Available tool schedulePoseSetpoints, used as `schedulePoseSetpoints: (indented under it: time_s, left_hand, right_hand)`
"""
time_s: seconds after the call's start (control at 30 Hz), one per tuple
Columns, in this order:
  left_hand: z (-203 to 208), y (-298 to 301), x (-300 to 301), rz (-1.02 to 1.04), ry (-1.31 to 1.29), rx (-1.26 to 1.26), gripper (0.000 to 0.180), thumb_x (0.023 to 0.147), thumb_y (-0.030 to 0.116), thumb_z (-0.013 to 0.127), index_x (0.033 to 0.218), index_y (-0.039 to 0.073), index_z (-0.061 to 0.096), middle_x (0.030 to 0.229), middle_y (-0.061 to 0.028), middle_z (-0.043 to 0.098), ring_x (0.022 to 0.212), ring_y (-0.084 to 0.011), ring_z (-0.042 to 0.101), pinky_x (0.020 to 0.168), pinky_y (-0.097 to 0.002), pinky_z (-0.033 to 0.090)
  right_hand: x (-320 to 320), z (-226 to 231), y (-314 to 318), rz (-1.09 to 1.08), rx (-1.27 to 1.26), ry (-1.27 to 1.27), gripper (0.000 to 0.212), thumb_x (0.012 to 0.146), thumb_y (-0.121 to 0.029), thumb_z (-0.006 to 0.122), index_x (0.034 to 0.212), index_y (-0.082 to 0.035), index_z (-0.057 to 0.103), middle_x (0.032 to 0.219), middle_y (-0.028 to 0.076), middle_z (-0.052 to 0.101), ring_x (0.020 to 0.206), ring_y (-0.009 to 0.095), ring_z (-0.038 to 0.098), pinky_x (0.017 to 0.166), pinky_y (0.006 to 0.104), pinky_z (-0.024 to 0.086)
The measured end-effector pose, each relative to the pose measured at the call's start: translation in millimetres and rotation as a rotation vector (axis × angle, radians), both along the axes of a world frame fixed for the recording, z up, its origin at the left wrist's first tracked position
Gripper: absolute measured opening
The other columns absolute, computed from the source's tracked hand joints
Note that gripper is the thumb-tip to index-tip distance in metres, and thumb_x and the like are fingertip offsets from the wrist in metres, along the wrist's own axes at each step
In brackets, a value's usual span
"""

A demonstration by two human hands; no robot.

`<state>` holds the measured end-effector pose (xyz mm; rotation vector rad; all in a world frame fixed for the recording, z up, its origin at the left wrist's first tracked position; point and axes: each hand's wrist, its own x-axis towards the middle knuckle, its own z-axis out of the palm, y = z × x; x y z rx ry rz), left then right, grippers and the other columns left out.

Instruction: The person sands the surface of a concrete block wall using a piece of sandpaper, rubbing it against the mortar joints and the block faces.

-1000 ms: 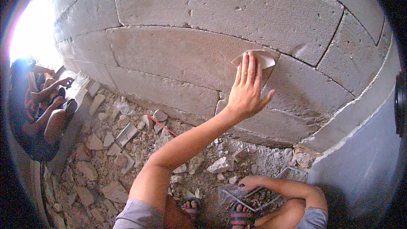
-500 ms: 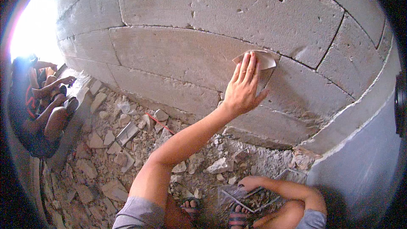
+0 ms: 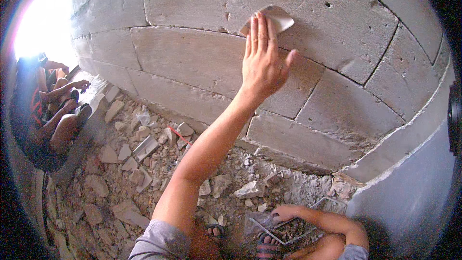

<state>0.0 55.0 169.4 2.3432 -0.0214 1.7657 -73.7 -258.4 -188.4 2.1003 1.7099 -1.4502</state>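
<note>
My left hand (image 3: 262, 65) is raised against a wall of large grey blocks (image 3: 192, 0), its arm stretched up from the lower left. Under its outstretched fingers, a curled sheet of sandpaper (image 3: 279, 18) is pressed to the wall just above a horizontal joint; its right corner lifts away. Low at the right, my right hand (image 3: 285, 213) hangs beside a thin pale metal frame (image 3: 267, 232) and some clear plastic. Its fingers point down and are partly lost in shadow, so their grip does not show.
Broken stone and rubble (image 3: 130, 212) cover the ground along the wall, with a red strip (image 3: 180, 136) among them. My sandalled feet (image 3: 269, 243) stand in it. A smooth grey wall (image 3: 409, 192) rises at the right. Another person (image 3: 53, 110) sits at the far left.
My left hand has slid the sandpaper up and to the left, from the lower course across the joint onto the block above. My right hand has stayed by the frame.
</note>
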Motion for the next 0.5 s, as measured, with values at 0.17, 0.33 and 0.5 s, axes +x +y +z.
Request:
schedulePoseSetpoints:
  time_s: [0.17,0.33,0.5]
  left_hand:
    - [8,38,5,0.113,-0.095,-0.016,0.081,0.088,0.042,0.052,0.139,-0.01,0.016,0.147,-0.0285,0.01,0.138,-0.0388,0.011,0.111,-0.0443,0.016]
    - [5,84,6,0.186,-0.159,-0.137,0.079,0.09,0.042,0.048,0.138,-0.012,0.015,0.145,-0.0313,0.01,0.137,-0.041,0.01,0.111,-0.0435,0.015]
    - [-11,146,-13,0.173,-0.125,-0.463,0.08,0.094,0.049,0.034,0.137,-0.014,0.013,0.143,-0.0341,0.01,0.136,-0.043,0.008,0.113,-0.0418,0.01]
  right_hand:
    - [-4,15,0,-0.039,-0.014,0.04,0.04,0.083,-0.037,0.053,0.11,-0.008,0.06,0.101,0.02,0.063,0.092,0.038,0.06,0.081,0.0457,0.047]
    - [-4,3,-14,-0.075,0.014,0.022,0.042,0.083,-0.04,0.053,0.11,-0.008,0.059,0.101,0.02,0.063,0.092,0.038,0.06,0.082,0.0458,0.046]
    - [-5,3,-9,-0.051,-0.039,-0.016,0.04,0.084,-0.039,0.052,0.111,-0.01,0.061,0.101,0.018,0.064,0.093,0.037,0.061,0.084,0.0474,0.047]
